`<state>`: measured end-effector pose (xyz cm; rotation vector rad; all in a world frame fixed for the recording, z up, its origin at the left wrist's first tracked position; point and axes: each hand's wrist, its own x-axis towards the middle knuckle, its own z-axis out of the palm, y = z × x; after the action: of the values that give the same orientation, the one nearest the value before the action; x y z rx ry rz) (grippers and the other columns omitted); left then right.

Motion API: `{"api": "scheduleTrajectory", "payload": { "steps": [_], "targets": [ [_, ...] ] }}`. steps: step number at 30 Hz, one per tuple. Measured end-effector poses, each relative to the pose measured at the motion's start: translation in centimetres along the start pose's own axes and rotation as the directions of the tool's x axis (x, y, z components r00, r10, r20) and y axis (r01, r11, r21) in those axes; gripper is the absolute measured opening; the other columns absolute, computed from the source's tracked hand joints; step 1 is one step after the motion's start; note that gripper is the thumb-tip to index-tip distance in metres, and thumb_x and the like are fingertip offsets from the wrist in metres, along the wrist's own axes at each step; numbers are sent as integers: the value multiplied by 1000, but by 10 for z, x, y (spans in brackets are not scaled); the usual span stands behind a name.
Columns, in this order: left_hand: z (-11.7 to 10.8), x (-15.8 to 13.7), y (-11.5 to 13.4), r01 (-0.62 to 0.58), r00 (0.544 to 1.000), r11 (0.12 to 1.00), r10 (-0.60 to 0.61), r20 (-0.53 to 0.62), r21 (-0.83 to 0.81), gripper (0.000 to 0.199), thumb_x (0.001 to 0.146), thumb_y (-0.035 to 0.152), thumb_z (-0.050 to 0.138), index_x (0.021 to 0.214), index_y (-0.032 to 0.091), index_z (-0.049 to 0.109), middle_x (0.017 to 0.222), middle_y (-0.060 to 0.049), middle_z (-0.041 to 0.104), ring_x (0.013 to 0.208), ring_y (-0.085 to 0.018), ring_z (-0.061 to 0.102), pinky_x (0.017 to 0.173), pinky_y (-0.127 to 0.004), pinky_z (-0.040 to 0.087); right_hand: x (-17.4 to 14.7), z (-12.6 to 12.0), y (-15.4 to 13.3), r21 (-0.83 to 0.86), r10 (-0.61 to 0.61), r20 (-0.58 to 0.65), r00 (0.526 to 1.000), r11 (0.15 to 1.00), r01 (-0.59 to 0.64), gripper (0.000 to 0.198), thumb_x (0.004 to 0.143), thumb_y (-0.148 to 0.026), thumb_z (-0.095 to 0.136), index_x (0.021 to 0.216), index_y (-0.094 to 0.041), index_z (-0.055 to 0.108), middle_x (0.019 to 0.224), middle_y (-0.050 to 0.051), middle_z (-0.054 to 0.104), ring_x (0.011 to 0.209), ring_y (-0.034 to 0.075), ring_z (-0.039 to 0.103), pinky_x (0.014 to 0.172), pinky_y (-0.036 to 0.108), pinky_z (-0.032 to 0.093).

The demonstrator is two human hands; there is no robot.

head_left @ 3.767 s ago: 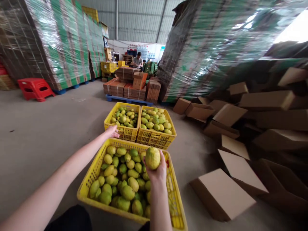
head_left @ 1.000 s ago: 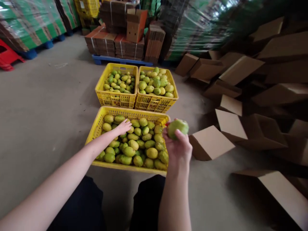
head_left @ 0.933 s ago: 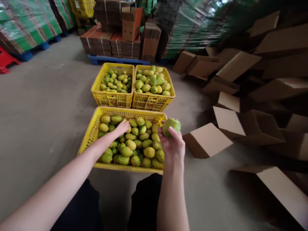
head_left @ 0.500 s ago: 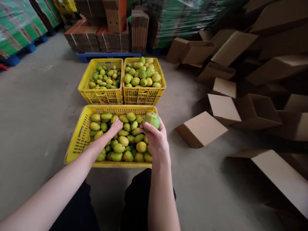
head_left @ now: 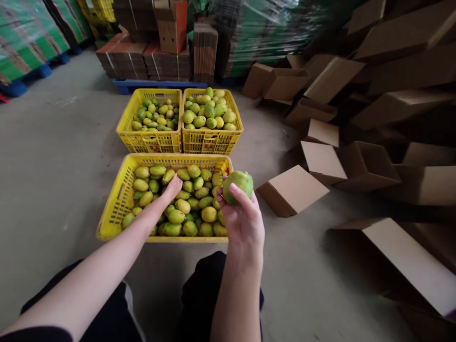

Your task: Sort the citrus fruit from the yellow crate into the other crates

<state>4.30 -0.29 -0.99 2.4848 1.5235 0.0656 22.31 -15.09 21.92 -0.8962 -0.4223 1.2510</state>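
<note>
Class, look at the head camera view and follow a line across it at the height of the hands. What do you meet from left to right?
Left wall of the front yellow crate → left hand → green fruit held in the right hand → closed cardboard box on the floor.

My left hand (head_left: 174, 186) and right hand (head_left: 246, 221) are bare, as are my forearms (head_left: 116, 251). A dark sleeve (head_left: 39, 334) shows on the left side. I wear near-black trousers (head_left: 112, 318) with a pale strip (head_left: 128, 300) edging the left leg.
</note>
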Motion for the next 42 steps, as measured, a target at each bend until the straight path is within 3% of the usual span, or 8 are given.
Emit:
{"api": "scheduleTrajectory", "payload": {
  "steps": [8, 14, 20, 27, 31, 35, 38, 42],
  "targets": [
    [-30, -5, -17, -83, 996, 996, 82, 28, 22, 31, 73, 13, 67, 103, 19, 72, 95, -13, 73, 115, -35, 60, 122, -62, 23, -7, 20, 12, 112, 68, -35, 997, 992, -64, 34, 62, -31, 85, 89, -25, 65, 91, -1, 67, 73, 15, 59, 67, 32, 49],
    [-10, -9, -9, -21, 998, 999, 23, -56, 34, 44, 77, 8, 60, 118, 20, 72, 123, -16, 68, 140, -35, 45, 124, -60, 21, -5, 22, 24, 90, 126, 36, 991, 988, -128, 35, 63, -33, 86, 90, -25, 65, 92, -1, 67, 73, 16, 60, 68, 34, 50],
    [0, -3, -10, 8, 995, 1000, -10, -96, -29, 51, 75, 4, 54, 122, 19, 71, 119, -17, 69, 132, -36, 51, 120, -65, 26, -8, 11, 14, 74, 65, -24, 998, 995, -63, 34, 65, -35, 86, 92, -26, 67, 95, -1, 69, 74, 16, 61, 69, 34, 51],
    [-26, -11, -24, 25, 996, 987, -40, -85, -160, 42, 58, 6, 74, 98, 17, 74, 117, -14, 66, 124, -37, 53, 125, -62, 19, 20, 8, 22, 150, 123, -101, 987, 983, -108, 37, 58, -29, 88, 87, -24, 67, 88, -2, 69, 72, 15, 61, 66, 31, 49],
    [-49, -26, -28, 87, 986, 945, -127, -110, -315, 39, 56, 27, 89, 89, 17, 72, 112, -13, 67, 119, -37, 57, 116, -57, 37, 24, 15, 27, 252, 208, -122, 970, 952, -172, 37, 52, -28, 90, 81, -22, 68, 85, -2, 71, 69, 14, 60, 63, 29, 50],
    [-87, -48, -26, 159, 959, 566, -284, -10, -809, 51, 65, 58, 83, 91, 15, 70, 91, -8, 71, 95, -30, 67, 93, -46, 54, 25, 21, 31, 282, 223, -158, 962, 944, -172, 39, 49, -26, 89, 81, -22, 68, 83, -2, 72, 67, 12, 60, 60, 25, 51],
    [-123, -71, -13, 90, 960, 299, -280, 3, -950, 60, 78, 70, 68, 101, 14, 68, 91, -10, 73, 93, -27, 70, 89, -42, 56, 26, 26, 35, 229, 188, -136, 973, 961, -154, 36, 54, -32, 89, 81, -22, 66, 77, -2, 70, 59, 10, 54, 49, 21, 42],
    [-162, -102, 18, -6, 991, -195, -129, 19, -981, 62, 65, 46, 88, 116, 18, 67, 103, -10, 75, 103, -32, 71, 98, -49, 54, 25, 36, 43, 114, 201, 24, 979, 973, -202, 37, 66, -51, 81, 79, -20, 67, 70, 1, 68, 52, 10, 48, 40, 20, 28]
  ]
}}
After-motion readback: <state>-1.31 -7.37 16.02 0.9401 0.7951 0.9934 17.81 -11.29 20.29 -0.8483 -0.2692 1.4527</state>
